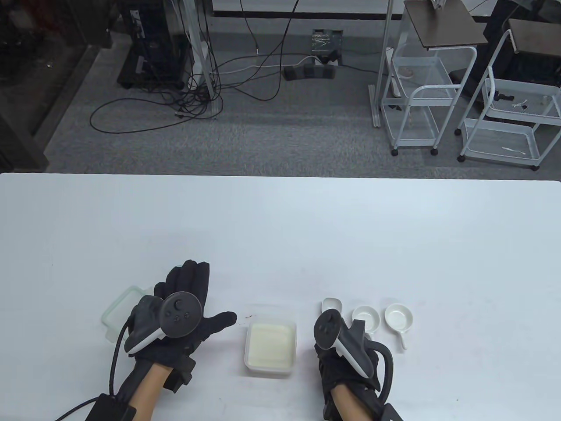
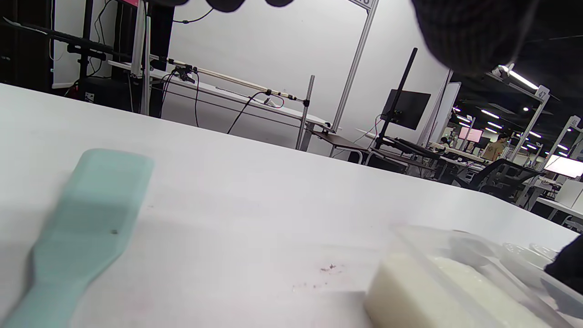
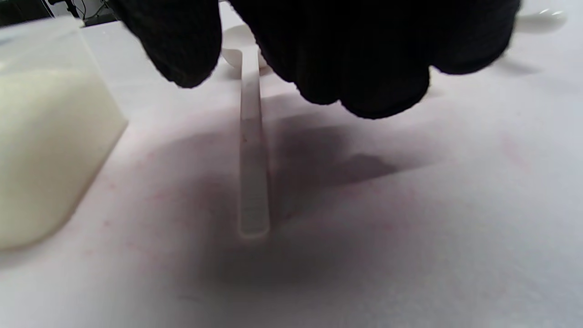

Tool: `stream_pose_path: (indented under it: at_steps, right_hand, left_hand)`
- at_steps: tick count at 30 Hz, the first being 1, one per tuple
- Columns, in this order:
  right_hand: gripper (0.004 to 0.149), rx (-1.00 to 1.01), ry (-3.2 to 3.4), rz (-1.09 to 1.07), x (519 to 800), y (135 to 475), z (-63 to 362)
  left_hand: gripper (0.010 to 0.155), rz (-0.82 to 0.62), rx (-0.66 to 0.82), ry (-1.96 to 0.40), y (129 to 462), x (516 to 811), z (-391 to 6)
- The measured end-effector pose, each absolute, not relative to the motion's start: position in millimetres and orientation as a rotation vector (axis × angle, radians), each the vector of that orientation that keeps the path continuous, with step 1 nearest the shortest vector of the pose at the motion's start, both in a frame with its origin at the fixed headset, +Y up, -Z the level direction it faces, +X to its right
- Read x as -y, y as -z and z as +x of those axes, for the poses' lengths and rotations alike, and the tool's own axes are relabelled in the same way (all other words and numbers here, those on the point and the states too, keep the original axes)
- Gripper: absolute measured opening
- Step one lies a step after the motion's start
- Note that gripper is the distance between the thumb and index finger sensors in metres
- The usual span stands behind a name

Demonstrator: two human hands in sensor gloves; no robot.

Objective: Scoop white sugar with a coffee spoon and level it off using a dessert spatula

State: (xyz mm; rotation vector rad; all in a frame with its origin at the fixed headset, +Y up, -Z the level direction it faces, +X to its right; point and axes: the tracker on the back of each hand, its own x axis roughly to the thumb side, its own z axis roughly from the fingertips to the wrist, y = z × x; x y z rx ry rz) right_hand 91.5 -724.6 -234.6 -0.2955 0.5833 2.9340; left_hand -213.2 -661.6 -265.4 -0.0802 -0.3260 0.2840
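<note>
A clear tub of white sugar (image 1: pixel 270 348) stands open between my hands. The teal dessert spatula (image 2: pixel 86 228) lies flat on the table under my left hand (image 1: pixel 206 298), which is spread open above it without touching it; the table view hides the spatula. The clear coffee spoon (image 3: pixel 253 159) lies on the table right of the tub, and its bowl (image 1: pixel 331 303) shows beyond my right hand (image 1: pixel 328 324). In the right wrist view the right hand (image 3: pixel 241 45) hovers over the handle, thumb and fingers apart on either side, not gripping it.
A pale green tub lid (image 1: pixel 120 309) lies left of my left hand. Two small white handled dishes (image 1: pixel 366 316) (image 1: pixel 399 318) sit right of the spoon. The table's far half (image 1: pixel 280 219) is bare white.
</note>
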Motion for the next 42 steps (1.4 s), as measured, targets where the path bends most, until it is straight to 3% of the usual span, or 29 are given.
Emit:
stream_pose_path:
  at_steps: [6,13,24,36,42]
  right_hand:
    - [0.054,-0.661,-2.952,-0.328,737.6,236.8,89.9]
    - [0.047,-0.545,-3.036,-0.351,743.6,236.8,82.7]
    - [0.042,-0.578,-2.937,-0.374,740.9,237.4,91.7]
    - [0.043,-0.227,-2.708,-0.248,685.3,230.8,116.6]
    - [0.043,-0.139,-2.615,-0.208,674.5,228.6,125.1]
  left_hand:
    - [0.116,-0.087,0.325,-0.289,265.6,661.2,-213.8]
    - [0.116,-0.095,0.323,-0.290,265.4,660.7,-213.6]
    - [0.114,-0.114,0.325,-0.282,265.9,661.2,-213.0]
    - [0.115,-0.123,0.325,-0.283,266.0,661.3,-212.7]
    - [0.115,-0.125,0.327,-0.278,265.7,661.6,-211.7]
